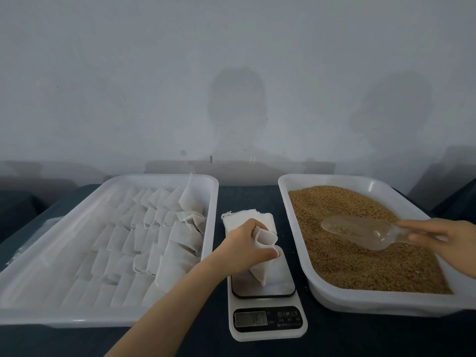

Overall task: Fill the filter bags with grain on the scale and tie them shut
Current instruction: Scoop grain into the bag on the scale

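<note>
Head view: held bag (260,272) open on scale (273,334) with left hand (246,240), gripped scoop (360,228) over grain (360,269) with right hand (438,235); best tipped slowly into wide-held mouth.

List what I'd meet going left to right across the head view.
Tray of filled bags → scale, left hand holding an open bag over it → grain tray, right hand holding the scoop over it.

White filter bag (264,258), mouth open in my left hand (246,244), bottom corner resting on the scale (273,289); brown grain (360,256) lies right of the scale.
</note>
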The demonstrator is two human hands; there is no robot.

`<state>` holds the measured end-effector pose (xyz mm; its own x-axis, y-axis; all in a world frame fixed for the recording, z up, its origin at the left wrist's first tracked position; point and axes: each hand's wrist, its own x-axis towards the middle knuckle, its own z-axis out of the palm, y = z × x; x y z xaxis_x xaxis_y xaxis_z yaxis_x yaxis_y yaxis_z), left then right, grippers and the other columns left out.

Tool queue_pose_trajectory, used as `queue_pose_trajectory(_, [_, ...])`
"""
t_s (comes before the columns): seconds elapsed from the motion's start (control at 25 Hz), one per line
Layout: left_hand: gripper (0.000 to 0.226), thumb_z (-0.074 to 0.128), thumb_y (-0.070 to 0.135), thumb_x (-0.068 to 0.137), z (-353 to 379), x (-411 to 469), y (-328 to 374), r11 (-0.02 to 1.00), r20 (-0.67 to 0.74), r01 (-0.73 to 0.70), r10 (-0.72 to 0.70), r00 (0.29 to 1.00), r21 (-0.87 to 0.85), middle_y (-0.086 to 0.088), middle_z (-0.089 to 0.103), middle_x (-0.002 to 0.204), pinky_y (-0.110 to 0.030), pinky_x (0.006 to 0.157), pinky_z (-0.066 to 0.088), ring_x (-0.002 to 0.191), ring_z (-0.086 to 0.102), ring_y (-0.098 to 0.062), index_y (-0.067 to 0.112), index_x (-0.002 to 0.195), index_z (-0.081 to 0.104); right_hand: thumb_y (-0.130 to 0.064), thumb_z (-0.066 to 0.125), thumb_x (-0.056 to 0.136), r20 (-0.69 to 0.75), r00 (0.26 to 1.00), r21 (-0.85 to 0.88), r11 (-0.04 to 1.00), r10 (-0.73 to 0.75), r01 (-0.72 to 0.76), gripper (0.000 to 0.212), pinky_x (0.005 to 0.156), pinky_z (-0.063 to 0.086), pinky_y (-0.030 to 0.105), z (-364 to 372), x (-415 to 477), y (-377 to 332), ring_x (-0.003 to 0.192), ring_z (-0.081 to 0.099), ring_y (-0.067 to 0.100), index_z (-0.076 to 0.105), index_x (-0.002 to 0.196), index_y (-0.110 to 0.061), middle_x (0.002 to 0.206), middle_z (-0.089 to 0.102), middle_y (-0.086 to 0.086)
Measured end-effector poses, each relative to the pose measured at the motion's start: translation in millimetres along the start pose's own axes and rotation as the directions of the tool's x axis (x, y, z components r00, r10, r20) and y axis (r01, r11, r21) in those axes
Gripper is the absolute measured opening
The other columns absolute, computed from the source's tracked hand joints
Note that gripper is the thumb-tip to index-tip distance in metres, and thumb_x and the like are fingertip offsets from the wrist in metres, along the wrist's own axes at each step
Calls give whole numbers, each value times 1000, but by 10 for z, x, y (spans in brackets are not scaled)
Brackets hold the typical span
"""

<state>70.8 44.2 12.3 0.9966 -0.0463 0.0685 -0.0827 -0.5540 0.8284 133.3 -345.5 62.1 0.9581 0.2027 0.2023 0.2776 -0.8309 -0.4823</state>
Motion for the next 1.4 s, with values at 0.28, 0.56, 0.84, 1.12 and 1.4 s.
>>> queue_pose_trajectory(0.28, [49,73,46,77,3,2,2,1000,18,-6,6,1000,1,14,55,106,-14,70,47,94,58,-9,35,115,45,-25,64,81,90,970,-54,972,-224,230,32,76,45,20,-132,93,-1133,85,59,-2,63,102,-49,96,64,-25])
queue_pose_trajectory(0.56, [51,71,46,79,-5,-17,41,1000,36,-6,6,999,3,9,59,109,-21,78,53,94,60,-9,32,121,45,-20,66,84,162,940,-89,944,-301,318,29,96,42,35,13,270,-1427,98,58,8,67,108,-37,102,68,-13])
queue_pose_trajectory(0.84, [46,71,41,82,-18,-21,76,1000,38,-21,21,999,4,9,59,111,-21,81,53,95,60,-9,28,120,48,-28,64,85,161,901,-223,874,-404,432,27,108,23,37,116,385,-1496,102,52,4,65,108,-43,97,64,-22])
queue_pose_trajectory(1.12, [47,72,41,81,-27,-14,101,1000,32,-26,25,999,2,13,57,108,-19,82,52,96,59,-6,26,119,49,-33,59,88,158,878,-304,823,-453,479,27,94,7,19,122,429,-1603,99,46,1,61,108,-50,95,61,-25])
queue_pose_trajectory(1.4, [55,73,46,79,-42,-35,149,1000,30,-13,13,999,21,15,54,106,-16,78,49,94,57,-2,24,123,48,-36,53,91,213,829,-488,678,-517,549,28,104,2,29,61,441,-1818,109,44,6,60,116,-47,107,60,-21])
